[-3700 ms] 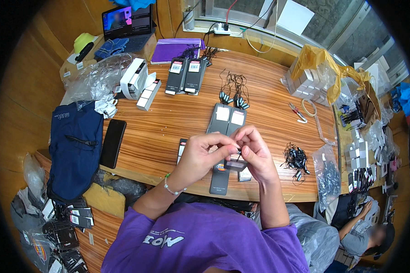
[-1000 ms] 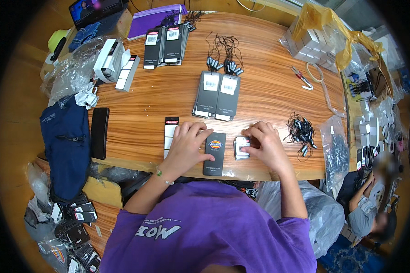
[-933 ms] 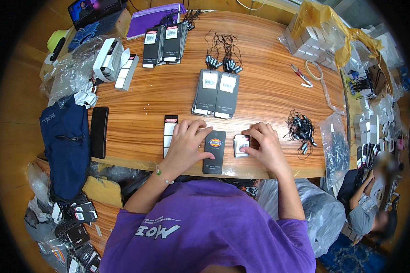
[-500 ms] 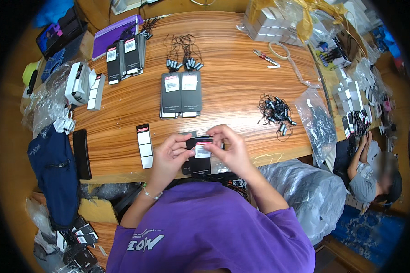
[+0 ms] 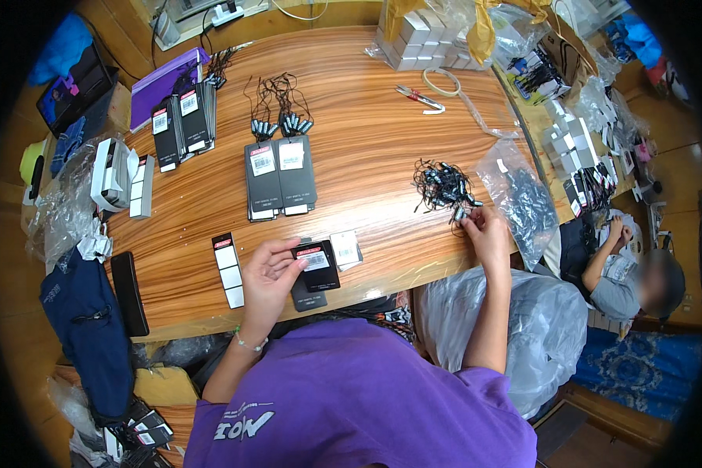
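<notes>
My left hand [image 5: 269,274] pinches the left edge of a black hang tag [image 5: 324,277] that bears a white barcode sticker with a red strip. Beneath that tag lies another dark tag [image 5: 310,301], and a white tag [image 5: 345,248] rests just to the right. Stretched out to the right, my right hand [image 5: 488,236] has its fingertips closed on a black tag string with a grey tip [image 5: 460,214], at the near edge of a tangled pile of such strings [image 5: 441,184]. Two stacks of strung dark tags [image 5: 282,183] lie beyond my hands.
A strip of white labels [image 5: 228,269] and a black phone [image 5: 129,292] lie on the left. More tags [image 5: 187,125] lean by a purple folder [image 5: 152,97]. Pliers [image 5: 419,98], a tape ring [image 5: 441,82] and a plastic bag [image 5: 515,179] lie right. Another person [image 5: 639,269] sits far right.
My right hand has left the black tag and reached right to the string pile. My left hand keeps the tag. The white tag beside it now shows. The whole view has shifted.
</notes>
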`<action>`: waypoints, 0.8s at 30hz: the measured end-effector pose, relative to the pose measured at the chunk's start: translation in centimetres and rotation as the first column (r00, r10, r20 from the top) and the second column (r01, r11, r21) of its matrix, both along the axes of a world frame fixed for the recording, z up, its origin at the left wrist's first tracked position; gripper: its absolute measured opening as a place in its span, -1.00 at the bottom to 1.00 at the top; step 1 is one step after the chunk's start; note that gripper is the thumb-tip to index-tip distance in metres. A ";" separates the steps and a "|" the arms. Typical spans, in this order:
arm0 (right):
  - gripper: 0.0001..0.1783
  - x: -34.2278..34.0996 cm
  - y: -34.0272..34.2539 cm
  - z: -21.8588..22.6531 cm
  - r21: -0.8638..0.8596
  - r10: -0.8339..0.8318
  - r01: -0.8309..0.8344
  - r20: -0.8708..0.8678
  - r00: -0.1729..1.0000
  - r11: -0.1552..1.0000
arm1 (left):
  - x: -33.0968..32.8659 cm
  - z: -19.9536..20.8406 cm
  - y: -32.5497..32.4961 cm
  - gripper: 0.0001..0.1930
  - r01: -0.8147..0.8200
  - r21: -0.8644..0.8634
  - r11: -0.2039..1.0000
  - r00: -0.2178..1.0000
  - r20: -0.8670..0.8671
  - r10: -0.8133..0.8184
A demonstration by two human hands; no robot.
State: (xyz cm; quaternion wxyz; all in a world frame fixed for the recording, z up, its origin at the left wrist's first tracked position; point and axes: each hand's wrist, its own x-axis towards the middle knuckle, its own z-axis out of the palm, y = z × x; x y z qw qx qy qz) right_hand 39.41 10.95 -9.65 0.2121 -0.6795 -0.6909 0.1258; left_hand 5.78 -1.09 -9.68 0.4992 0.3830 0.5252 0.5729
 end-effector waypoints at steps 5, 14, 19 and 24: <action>-0.85 0.4 0.9 -0.9 -0.022 -0.016 0.014 -0.091 0.996 1.000 | 0.4 0.4 0.0 -0.69 0.033 0.007 0.999 0.999 -0.019 -0.033; -0.90 -1.7 2.1 5.6 0.213 0.178 -0.067 -0.561 0.808 0.975 | -0.3 2.8 1.0 -0.87 0.155 0.057 0.986 0.986 -0.066 -0.151; -0.91 -8.7 0.0 9.9 0.183 0.354 -0.305 -0.570 0.742 0.935 | 0.1 5.5 3.4 -0.85 0.298 0.245 0.923 0.934 -0.274 -0.229; -0.86 -14.0 -1.1 10.3 0.117 0.658 -0.693 -0.455 0.600 0.712 | 0.7 7.0 5.3 -0.86 0.494 0.123 0.860 0.853 -0.256 -0.454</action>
